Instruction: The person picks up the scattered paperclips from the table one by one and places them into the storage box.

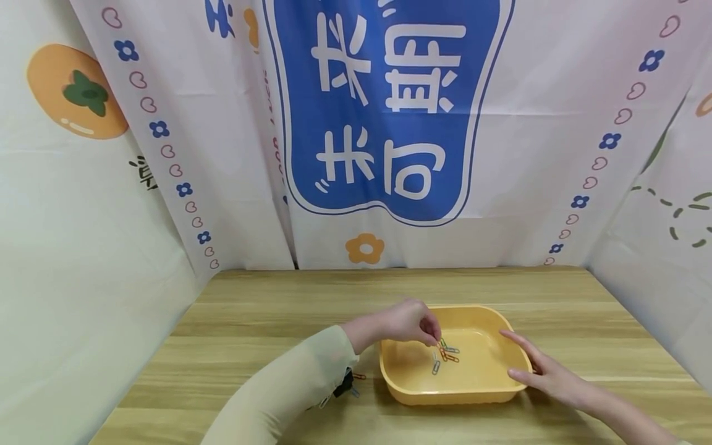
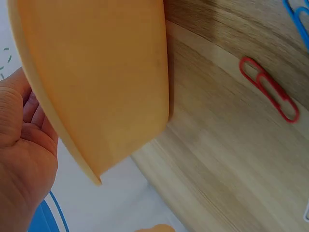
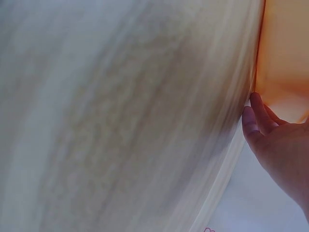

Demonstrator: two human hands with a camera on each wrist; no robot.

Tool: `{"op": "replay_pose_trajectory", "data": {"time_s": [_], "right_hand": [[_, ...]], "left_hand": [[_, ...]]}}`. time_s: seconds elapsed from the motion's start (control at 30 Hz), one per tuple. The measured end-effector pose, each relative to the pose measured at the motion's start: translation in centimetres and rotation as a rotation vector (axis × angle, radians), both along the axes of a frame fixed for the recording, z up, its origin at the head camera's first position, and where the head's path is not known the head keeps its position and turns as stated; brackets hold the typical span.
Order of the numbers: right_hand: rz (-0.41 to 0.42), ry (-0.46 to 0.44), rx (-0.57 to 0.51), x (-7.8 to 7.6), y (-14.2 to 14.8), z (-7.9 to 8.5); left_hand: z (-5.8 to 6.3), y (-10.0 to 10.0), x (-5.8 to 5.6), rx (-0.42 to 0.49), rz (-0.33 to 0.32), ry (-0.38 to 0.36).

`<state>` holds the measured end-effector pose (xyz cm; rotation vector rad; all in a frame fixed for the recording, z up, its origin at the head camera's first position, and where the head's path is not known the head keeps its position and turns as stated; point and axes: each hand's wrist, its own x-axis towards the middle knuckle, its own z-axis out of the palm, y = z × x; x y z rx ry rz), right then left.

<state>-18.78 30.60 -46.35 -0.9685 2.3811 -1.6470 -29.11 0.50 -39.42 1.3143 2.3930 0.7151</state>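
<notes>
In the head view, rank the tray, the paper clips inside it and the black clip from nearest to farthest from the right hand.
1. Tray: its right side is at the right hand's fingertips.
2. Paper clips: inside the tray, towards its left.
3. Black clip: outside the tray, to its left.

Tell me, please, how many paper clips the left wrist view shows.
3: a red clip right of the tray, a blue clip cut off at the upper-right corner, and a white clip barely showing low at the right edge. Others may be hidden.
</notes>
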Motion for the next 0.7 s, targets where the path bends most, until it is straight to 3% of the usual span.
{"op": "replay_pose_trajectory", "data": {"time_s": [0.4, 0.7], "right_hand": [[-0.024, 0.031, 0.013, 0.0, -0.1, -0.3], [-0.066, 0.015, 0.031, 0.2, -0.1, -0.3]], "left_hand": [[-0.2, 0.0, -0.1, -0.021, -0.02, 0.052], [1.0, -2.6, 0.6, 0.1, 0.015, 0.003]]}}
